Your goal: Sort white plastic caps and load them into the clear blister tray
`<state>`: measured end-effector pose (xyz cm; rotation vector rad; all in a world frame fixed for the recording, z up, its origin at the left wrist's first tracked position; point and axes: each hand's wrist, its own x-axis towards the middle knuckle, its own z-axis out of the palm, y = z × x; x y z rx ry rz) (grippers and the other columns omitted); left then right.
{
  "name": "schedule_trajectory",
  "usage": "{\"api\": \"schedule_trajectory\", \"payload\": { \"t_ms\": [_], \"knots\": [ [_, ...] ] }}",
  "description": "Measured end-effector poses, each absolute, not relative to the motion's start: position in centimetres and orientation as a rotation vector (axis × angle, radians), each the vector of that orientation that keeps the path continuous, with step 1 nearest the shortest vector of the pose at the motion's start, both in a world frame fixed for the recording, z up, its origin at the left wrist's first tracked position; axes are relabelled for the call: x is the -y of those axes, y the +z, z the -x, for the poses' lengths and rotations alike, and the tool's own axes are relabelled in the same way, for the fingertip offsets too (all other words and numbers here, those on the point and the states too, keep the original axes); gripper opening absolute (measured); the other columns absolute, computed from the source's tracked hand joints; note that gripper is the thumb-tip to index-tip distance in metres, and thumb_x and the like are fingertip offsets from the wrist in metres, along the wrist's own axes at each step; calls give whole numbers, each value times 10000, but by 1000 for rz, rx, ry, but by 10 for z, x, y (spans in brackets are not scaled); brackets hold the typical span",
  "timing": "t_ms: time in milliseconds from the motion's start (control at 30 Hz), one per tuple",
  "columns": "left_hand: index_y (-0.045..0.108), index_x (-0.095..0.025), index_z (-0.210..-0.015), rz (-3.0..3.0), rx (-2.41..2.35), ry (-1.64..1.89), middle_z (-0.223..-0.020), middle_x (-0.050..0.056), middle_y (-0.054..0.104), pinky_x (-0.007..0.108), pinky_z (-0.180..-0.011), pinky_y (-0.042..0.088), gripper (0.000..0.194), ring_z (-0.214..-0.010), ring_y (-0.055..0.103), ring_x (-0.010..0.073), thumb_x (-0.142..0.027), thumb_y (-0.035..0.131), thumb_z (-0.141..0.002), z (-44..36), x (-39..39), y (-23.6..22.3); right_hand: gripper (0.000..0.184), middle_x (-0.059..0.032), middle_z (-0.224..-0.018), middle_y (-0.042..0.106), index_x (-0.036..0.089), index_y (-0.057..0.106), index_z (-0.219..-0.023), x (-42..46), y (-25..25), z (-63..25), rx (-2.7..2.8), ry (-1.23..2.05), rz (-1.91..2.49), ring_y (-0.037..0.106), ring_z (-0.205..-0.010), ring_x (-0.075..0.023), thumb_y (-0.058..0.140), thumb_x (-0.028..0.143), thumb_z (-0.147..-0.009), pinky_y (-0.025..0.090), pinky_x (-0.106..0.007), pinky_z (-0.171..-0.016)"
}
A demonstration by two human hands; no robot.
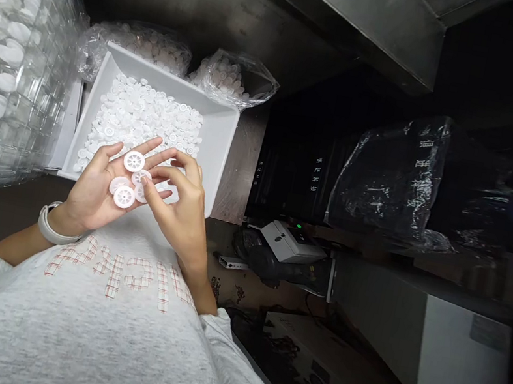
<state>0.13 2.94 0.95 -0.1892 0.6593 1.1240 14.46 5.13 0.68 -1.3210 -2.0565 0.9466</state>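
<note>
Palm up, my left hand [98,190] bears several small white plastic wheels [124,196] with spoked centres, its fingers stretched out beneath them. One wheel [133,162] lies near the base of those fingers. My right hand [180,198] reaches in from the other side, thumb and fingertips closed on a white wheel [141,177] at the edge of the group. Both hands are above the near side of a white tray [221,126], which holds a heap of similar white pieces [151,111].
Clear plastic trays [22,58] packed with white parts are stacked at left. Behind the white tray sit two clear bags of parts [150,47] [227,77]. To the right are black wrapped packages [388,175], a grey device with a green light [292,241] and a box [329,370].
</note>
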Motion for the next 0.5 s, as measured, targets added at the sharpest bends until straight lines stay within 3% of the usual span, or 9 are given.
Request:
{"api": "schedule_trajectory", "payload": {
  "t_ms": [167,333,500],
  "knots": [
    [367,-200,-1553,182,-651,1115,-1498,80,513,460,-1145,423,588,-1390,486,252,-415,300,-1010,1,-29,8,204,-44,-1152,573,152,656,-854,-56,-1,-140,1818,1158,1311,614,-956,-82,659,356,-874,555,-256,-865],
    [411,-183,-1522,170,-619,1113,-1480,93,529,506,-1170,382,568,-1412,462,267,-402,347,-1002,2,-27,7,240,-56,-1142,587,154,631,-846,-61,3,-139,1753,1072,1322,582,-1142,-119,641,388,-901,541,-249,-907],
    [538,-118,-1424,166,-649,1093,-1428,116,575,530,-1219,289,553,-1431,432,298,-404,363,-984,2,-25,7,228,-58,-1154,566,152,636,-841,-69,4,-134,1816,963,1317,568,-1167,-125,627,369,-907,520,-280,-963]
  ]
}}
